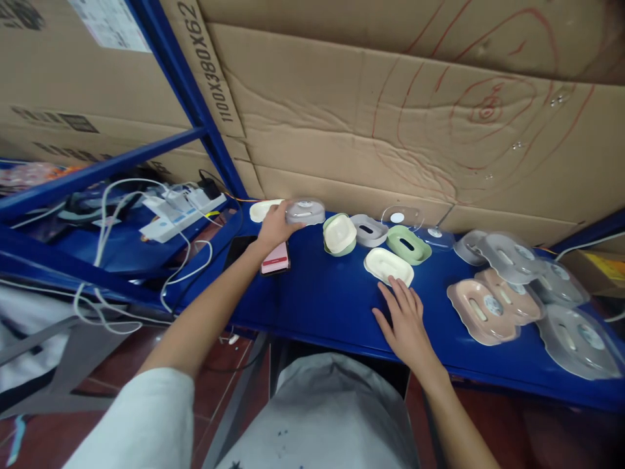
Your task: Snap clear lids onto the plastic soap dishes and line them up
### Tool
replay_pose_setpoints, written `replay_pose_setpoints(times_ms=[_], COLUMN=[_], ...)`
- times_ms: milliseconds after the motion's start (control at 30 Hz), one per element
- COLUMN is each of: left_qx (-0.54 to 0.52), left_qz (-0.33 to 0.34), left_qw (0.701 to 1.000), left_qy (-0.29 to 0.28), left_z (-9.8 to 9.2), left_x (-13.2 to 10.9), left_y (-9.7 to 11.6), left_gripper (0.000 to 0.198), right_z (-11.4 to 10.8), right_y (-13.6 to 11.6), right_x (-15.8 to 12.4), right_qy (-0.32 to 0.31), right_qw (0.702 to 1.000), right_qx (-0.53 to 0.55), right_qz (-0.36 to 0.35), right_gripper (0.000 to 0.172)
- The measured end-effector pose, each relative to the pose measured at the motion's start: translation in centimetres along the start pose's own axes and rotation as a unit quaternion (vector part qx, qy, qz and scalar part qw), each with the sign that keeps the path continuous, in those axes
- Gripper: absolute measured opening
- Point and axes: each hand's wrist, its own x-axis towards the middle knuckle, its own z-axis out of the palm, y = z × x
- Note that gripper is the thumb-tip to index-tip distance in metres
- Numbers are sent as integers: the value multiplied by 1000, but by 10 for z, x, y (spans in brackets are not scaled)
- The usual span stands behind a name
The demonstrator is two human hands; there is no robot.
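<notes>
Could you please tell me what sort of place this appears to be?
Probably a small workshop or packing station: a blue workbench backed by a large cardboard sheet, with several oval plastic dishes, some under clear covers, and a white power strip alongside.

Brown cardboard [312,91], printed "1100X380X62" and marked with red rings, stands along the far edge of a blue surface [317,303]. Near the surface's left end lie a pink phone-like slab [275,255] and a dark flat item [236,250]. Past that end, behind a blue post [177,65], are a white power strip [168,221] and looping white cables [100,234]. By the far right corner is a yellow-marked box [581,268]. Red floor tiles [225,381] show below the near edge.
</notes>
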Motion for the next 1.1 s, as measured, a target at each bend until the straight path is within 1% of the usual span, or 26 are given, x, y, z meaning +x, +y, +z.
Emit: replay_pose_setpoints(times_ms=[100, 200, 233, 300, 367, 400, 433, 467, 500, 567, 633, 700, 767, 800, 867, 967, 1000, 1033, 1067, 1100], left_qx=[3, 6, 7, 8, 2, -2, -6, -14, -26, -47, -83, -170, -300, -356, -433, -497, -501, -496, -479, -452], left_qz=[-1, 11, 22, 57, 120, 170, 205, 219, 219, 194, 171, 143, 98, 73, 12, -69, -81, -82, -72, -51], left_qw=[1000, 999, 999, 998, 993, 985, 979, 976, 975, 980, 982, 974, 947, 931, 901, 863, 858, 861, 871, 887], left_qy=[-26, -43, -39, -21, -11, -9, -10, -10, -10, -6, 15, 45, 54, 41, -3, -58, -72, -80, -84, -77], left_z=[16, 22, 23, 23, 25, 27, 30, 32, 34, 35, 29, 19, 7, 3, -2, -1, 1, 3, 4, 5], left_x=[18, 16, 10, -8, -31, -41, -51, -58, -62, -67, -70, -80, -102, -115, -146, -185, -195, -203, -209, -214], left_y=[7, 14, 18, 30, 45, 53, 61, 68, 73, 81, 84, 82, 79, 77, 72, 64, 61, 58, 55, 51], left_gripper=[81, 85, 82, 69, 53, 48, 47, 47, 44, 29, 19, 21, 27, 31, 35, 40, 41, 41, 40, 37], right_z=[3, 3, 3, 2, 2, 1, 1, 0, 0, -1, -1, -1, -1, -1, 0, 0, 0, 0, 0, 0], right_y=[2, 1, 0, -1, -1, -1, -1, 0, 1, 3, 5, 6, 6, 7, 7, 9, 9, 9, 8, 8], right_x=[-1, -1, -1, 0, 1, 1, 1, 1, 1, 0, -1, -1, -1, -1, -1, -1, -1, -1, -1, -1], right_qy=[11, -1, -6, -11, -9, -5, 0, 6, 11, 19, 25, 30, 35, 36, 37, 34, 34, 34, 33, 33], right_qw=[999, 998, 998, 997, 997, 996, 996, 996, 995, 995, 996, 996, 996, 996, 996, 996, 996, 996, 996, 996], right_qx=[-18, -28, -31, -35, -39, -43, -47, -50, -51, -45, -36, -31, -27, -26, -26, -30, -31, -32, -33, -34], right_qz=[32, 49, 55, 66, 72, 75, 77, 80, 83, 85, 83, 79, 75, 74, 73, 72, 72, 73, 74, 76], right_gripper=[60, 57, 56, 54, 53, 52, 50, 47, 43, 35, 32, 33, 33, 33, 34, 34, 33, 33, 33, 33])
